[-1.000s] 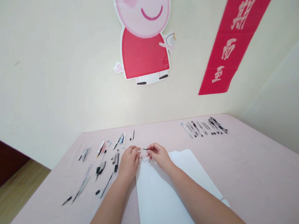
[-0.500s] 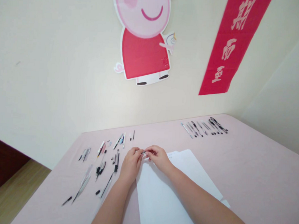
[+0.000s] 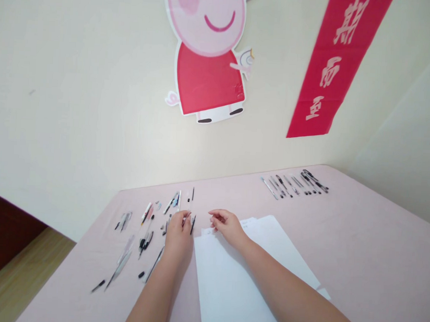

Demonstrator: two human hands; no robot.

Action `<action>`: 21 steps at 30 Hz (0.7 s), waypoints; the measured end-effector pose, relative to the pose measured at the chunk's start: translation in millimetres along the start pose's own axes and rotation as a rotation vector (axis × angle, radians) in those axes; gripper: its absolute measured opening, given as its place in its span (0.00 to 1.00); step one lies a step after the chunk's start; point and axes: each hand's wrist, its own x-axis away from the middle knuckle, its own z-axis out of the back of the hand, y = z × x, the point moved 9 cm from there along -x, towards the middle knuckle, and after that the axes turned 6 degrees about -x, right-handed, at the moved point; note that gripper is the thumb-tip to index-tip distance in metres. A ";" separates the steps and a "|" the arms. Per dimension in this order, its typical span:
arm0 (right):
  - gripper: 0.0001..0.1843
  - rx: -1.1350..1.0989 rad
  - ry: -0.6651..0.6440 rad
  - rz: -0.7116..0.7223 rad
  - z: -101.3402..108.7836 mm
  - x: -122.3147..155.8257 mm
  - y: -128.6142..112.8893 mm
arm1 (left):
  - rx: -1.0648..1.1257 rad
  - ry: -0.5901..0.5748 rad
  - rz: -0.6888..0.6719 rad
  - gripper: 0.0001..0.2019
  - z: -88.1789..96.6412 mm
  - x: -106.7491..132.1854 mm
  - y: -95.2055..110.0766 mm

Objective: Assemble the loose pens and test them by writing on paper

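My left hand (image 3: 178, 229) is over the pen parts left of the paper, its fingers bent in and close together. Whatever they hold, if anything, is too small to make out. A thin dark pen piece (image 3: 193, 224) shows just right of its fingers; I cannot tell whether they touch. Partly behind this hand lies a black pen part (image 3: 165, 227). My right hand (image 3: 228, 226) hovers at the top edge of the white paper sheets (image 3: 241, 282), thumb and forefinger apart, nothing visible between them.
Loose pen barrels, refills and caps (image 3: 146, 241) are spread over the left of the pink tabletop (image 3: 368, 255). A row of several pens (image 3: 295, 184) lies at the back right. The wall (image 3: 104, 141) rises behind the table.
My hands were together over a small dark piece at the paper's top edge. My left hand has moved left to the pen parts; the right has stayed, its fingertips now free.
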 end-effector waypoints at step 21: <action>0.12 0.194 -0.037 0.072 -0.3 -1.7 9.0 | -0.620 -0.205 -0.013 0.02 -5.6 23.0 25.1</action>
